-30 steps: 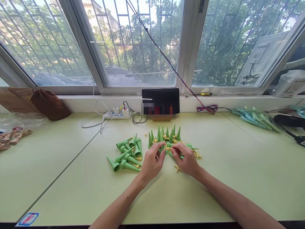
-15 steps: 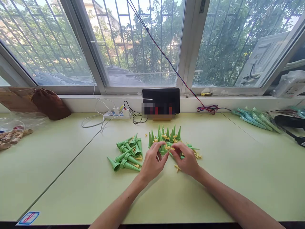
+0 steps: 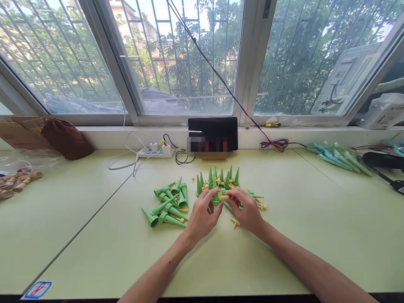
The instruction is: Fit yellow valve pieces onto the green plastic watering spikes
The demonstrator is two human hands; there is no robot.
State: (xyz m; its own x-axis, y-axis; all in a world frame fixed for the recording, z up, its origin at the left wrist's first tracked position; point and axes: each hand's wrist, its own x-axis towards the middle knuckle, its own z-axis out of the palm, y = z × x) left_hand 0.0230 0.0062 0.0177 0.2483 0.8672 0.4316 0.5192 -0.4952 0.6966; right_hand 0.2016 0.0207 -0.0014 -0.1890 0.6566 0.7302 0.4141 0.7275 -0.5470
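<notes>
My left hand (image 3: 202, 214) and my right hand (image 3: 246, 210) meet at the middle of the pale green table (image 3: 94, 252), fingers pinched. Between them the left fingers grip a green plastic cone (image 3: 216, 199) and the right fingers pinch a small yellow plastic piece (image 3: 223, 196) against it. Behind the hands several green cones stand upright (image 3: 221, 176) among loose yellow pieces. A pile of green cones (image 3: 168, 204) lies on its side just left of my left hand. One yellow piece (image 3: 234, 222) lies by my right wrist.
A black screen device (image 3: 213, 134) stands against the window sill, with a white power strip (image 3: 156, 150) and cables to its left. A brown pouch (image 3: 66, 136) and wooden pieces (image 3: 15, 183) sit far left. Teal-green packaged items (image 3: 339, 155) lie far right.
Both hands stay in place; only the fingers shift slightly around the cone and the yellow piece.
</notes>
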